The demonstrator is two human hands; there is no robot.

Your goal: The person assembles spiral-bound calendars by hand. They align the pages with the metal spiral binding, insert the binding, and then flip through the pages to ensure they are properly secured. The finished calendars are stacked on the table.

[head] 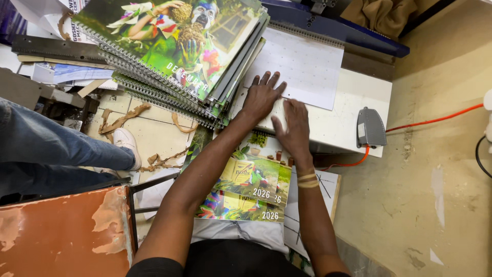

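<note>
Both hands lay flat with fingers spread, gripping nothing: left hand [261, 97] and right hand [294, 125] side by side, pressing a white calendar sheet [302, 66] on the white counter [353, 102]. Stack of spiral-bound calendars [174, 51] just left. Grey foot pedal [370, 127] at right.

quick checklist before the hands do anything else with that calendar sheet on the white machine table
1. Left hand flat on the calendar sheet: ok.
2. Right hand flat on the sheet's near edge: ok.
3. Sheet's far punched edge square against the blue machine bar: cannot tell.
4. Stack of spiral-bound calendars off the sheet: not ok, its corner appears to overlap the sheet's left side.
5. Grey foot pedal free of the hands: ok, it sits apart on the right.
6. Printed cover pages on the lap lying steady: cannot tell.
</note>
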